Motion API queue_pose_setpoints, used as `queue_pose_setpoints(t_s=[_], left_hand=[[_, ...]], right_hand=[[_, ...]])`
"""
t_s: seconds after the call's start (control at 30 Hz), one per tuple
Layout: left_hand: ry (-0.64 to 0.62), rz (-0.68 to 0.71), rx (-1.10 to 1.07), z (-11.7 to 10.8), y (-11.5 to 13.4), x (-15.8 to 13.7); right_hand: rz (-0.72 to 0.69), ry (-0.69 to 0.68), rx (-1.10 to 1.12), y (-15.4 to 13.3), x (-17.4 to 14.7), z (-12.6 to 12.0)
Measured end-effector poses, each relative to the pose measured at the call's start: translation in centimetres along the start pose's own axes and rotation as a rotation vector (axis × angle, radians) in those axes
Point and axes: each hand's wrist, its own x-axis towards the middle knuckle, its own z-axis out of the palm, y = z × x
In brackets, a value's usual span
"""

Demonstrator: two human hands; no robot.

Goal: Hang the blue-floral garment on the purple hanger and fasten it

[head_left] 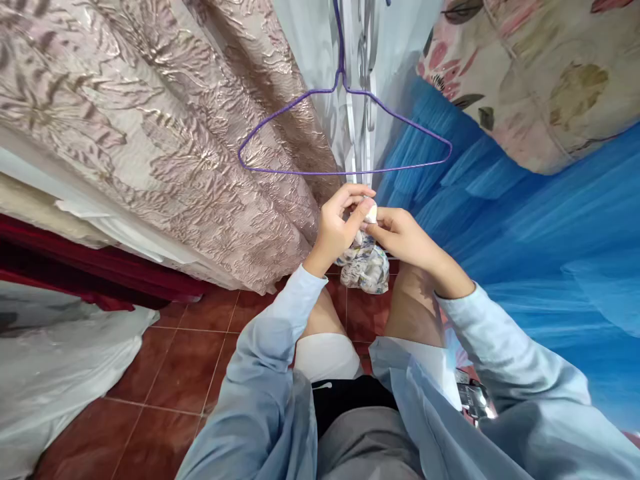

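A bunched cloth (367, 268), white with a blue and yellowish pattern, hangs below my hands in front of my knees. My left hand (332, 223) pinches its white upper end between thumb and fingers. From the other side my right hand (403, 233) grips the same end, fingertips close to those of the left. What exactly is folded between the fingertips is partly hidden. Just above both hands hangs a purple wire hanger (300, 173), with no garment on it and neither hand touching it.
Pinkish embossed curtain fabric (200, 147) hangs on the left, with dark red cloth (90, 260) and white cloth (75, 360) beyond. Blue sheer fabric (525, 247) and a floral cloth (545, 80) hang on the right. White straps (367, 133) hang behind the hanger. Red tiles (175, 367) cover the floor.
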Motion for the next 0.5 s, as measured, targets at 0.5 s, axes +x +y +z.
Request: queue_pose_setpoints(t_s=[0.5], left_hand=[[-0.464,-0.301,-0.095,-0.3,0.2,-1.8]], right_hand=[[0.013,0.122,0.337,-2.4,-3.0,-5.6]])
